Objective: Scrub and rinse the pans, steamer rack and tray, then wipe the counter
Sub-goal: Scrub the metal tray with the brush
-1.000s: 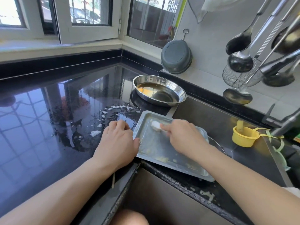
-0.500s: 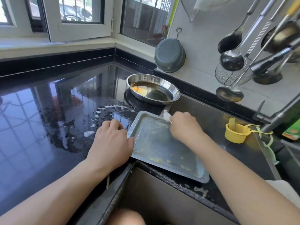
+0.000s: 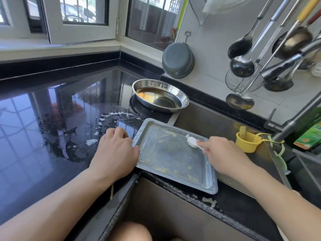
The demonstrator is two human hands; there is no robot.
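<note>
My left hand (image 3: 114,153) rests on the wet black table (image 3: 43,127) with the fingers curled, and its thumb side presses against the left rim of the tray (image 3: 173,159), so it holds the tray steady; I cannot tell if the fingers go under the rim. My right hand (image 3: 224,153) grasps a small white scrubber (image 3: 192,141) and holds it against the tray floor near the far right corner. The tray is flat and rectangular, grey metal. It lies at the near edge of the table, partly over the sink (image 3: 173,216), and yellow food crumbs stick to its floor, most of them along the near side. Beyond the tray, a round steel pan (image 3: 160,95) stands on the table with a little brown liquid inside. White foam spots (image 3: 92,141) lie on the table to the left of the tray. On the right, a yellow cup (image 3: 247,141) sits just beside my right hand. Ladles (image 3: 241,65) and a wire skimmer (image 3: 243,80) hang at the far right wall, and a grey bowl (image 3: 178,60) hangs on the wall beyond the pan.
</note>
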